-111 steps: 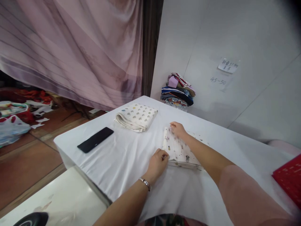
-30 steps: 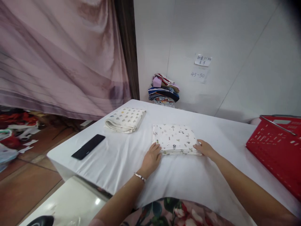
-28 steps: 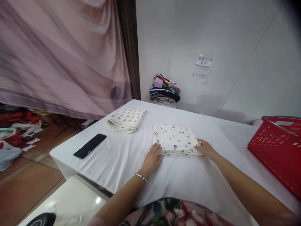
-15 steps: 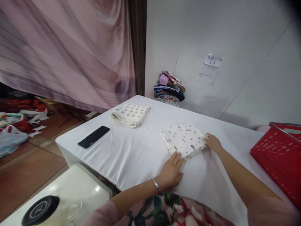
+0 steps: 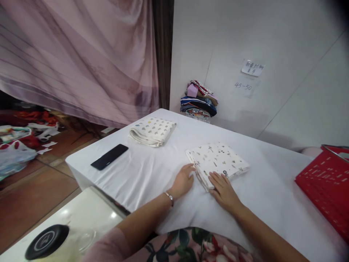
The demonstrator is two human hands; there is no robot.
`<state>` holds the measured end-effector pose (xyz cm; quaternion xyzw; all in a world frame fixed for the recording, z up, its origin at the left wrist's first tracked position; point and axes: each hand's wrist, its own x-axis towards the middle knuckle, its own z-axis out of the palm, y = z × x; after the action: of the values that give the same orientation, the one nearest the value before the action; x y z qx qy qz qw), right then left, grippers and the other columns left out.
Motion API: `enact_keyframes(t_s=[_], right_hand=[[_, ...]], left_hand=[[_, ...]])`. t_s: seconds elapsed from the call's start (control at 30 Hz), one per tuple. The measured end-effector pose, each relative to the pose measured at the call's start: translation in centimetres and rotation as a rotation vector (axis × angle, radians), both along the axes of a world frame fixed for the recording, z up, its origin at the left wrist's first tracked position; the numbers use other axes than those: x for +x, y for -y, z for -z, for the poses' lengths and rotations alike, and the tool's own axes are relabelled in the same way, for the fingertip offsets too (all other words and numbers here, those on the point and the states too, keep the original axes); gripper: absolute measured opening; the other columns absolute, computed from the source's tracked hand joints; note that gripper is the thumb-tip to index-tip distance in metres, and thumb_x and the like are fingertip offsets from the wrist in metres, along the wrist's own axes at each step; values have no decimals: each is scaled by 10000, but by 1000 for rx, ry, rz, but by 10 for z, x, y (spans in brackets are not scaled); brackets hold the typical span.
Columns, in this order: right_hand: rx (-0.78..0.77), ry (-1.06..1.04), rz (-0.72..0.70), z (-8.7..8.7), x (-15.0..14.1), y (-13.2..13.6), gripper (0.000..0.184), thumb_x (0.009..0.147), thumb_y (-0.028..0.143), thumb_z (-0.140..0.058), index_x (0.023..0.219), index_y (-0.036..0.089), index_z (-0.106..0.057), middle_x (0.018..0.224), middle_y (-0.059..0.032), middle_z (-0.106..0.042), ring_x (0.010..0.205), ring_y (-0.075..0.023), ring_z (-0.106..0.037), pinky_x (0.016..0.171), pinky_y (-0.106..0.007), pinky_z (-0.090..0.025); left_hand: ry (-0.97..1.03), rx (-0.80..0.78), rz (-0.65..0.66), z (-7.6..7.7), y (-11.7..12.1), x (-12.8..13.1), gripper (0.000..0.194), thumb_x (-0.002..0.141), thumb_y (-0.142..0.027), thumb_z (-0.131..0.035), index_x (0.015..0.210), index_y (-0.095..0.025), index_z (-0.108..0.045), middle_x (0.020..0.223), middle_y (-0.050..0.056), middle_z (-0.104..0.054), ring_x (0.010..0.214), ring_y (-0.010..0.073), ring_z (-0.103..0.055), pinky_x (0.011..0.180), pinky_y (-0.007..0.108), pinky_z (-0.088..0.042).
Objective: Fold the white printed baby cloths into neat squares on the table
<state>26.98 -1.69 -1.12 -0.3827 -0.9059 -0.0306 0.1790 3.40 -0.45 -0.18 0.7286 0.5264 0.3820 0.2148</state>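
Observation:
A folded white cloth (image 5: 218,158) with small grey and dark prints lies on the white-covered table in front of me. My left hand (image 5: 183,180) is at its left edge; the fingertips reach the folded layers and the thumb is a little apart. My right hand (image 5: 225,192) rests on the near corner, fingers stretched out over the fabric and thumb at the edge. Farther left lies a second folded cloth (image 5: 154,131), white with grey motifs, which neither hand touches.
A black phone (image 5: 109,157) lies at the table's left side. To the right stands a red basket (image 5: 327,182). A pile of folded fabrics (image 5: 199,100) is behind the table's far edge. A white surface with a black round lid (image 5: 47,242) is at lower left.
My right hand has left the cloth's right corner and moved left to its near corner. My left hand has shifted from that near corner to the left edge.

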Motion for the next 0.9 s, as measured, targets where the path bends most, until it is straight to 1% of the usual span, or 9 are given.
enact_keyframes(t_s=[0.07,0.17,0.27,0.37,0.53,0.6,0.67,0.77,0.9], right_hand=[[18,1,7,0,2,-1,490,906,351,-437,1369,195,-386,1388,-113,-434,1303,-251,-355,1041,-515,-302],[50,-10,5,-2,0,2,458,894,324,-457,1338,213,-432,1367,-115,-460,1286,-267,-378,1027,-530,-308],[80,-15,-13,-1,-5,10,439,882,279,-468,1318,226,-454,1348,-110,-482,1282,-278,-385,1021,-551,-301],[107,-36,-21,1,-8,17,431,877,233,-467,1307,226,-455,1332,-106,-500,1280,-271,-390,1027,-549,-296],[112,-56,-8,3,-8,18,403,872,197,-466,1273,233,-473,1302,-99,-529,1264,-260,-412,1034,-535,-289],[109,-60,-7,4,-8,17,390,867,191,-477,1255,225,-481,1294,-98,-536,1262,-259,-414,1036,-532,-285],[102,-65,-5,4,-8,17,381,866,188,-481,1245,221,-483,1289,-98,-540,1258,-257,-418,1037,-531,-281],[87,-74,-3,4,-8,17,383,867,189,-479,1248,234,-478,1292,-92,-538,1253,-253,-423,1037,-530,-277],[68,-82,-8,2,-9,17,377,868,181,-472,1241,231,-487,1292,-89,-538,1246,-250,-431,1038,-527,-278]], left_hand=[[3,-66,-132,-2,-25,-16,388,731,-52,-462,1068,-192,-595,1230,65,-575,1144,180,-523,997,370,-430],[-38,-174,-253,-6,-59,-31,400,788,-111,-458,1174,-158,-551,1206,95,-594,1109,195,-554,960,353,-444],[-69,-212,-267,-8,-84,-36,443,818,-157,-454,1259,-153,-497,1230,109,-582,1107,208,-556,953,356,-436],[-83,-206,-204,-6,-101,-34,487,808,-173,-481,1294,-186,-477,1263,81,-566,1123,202,-543,966,335,-418],[-118,-214,-101,-4,-117,-30,484,782,-174,-494,1264,-211,-524,1206,51,-608,1076,200,-566,947,318,-424],[-117,-209,-80,-5,-121,-30,448,774,-150,-484,1207,-221,-575,1182,29,-622,1047,181,-577,934,284,-426],[-109,-200,-65,-6,-122,-30,408,775,-130,-461,1133,-239,-624,1113,-3,-657,996,155,-595,892,240,-440],[-105,-194,-87,-7,-122,-33,373,780,-128,-435,1043,-258,-665,978,-16,-694,907,155,-618,816,234,-460],[-114,-187,-169,-4,-121,-36,358,772,-140,-443,1018,-235,-685,990,35,-683,924,198,-606,866,300,-437]])
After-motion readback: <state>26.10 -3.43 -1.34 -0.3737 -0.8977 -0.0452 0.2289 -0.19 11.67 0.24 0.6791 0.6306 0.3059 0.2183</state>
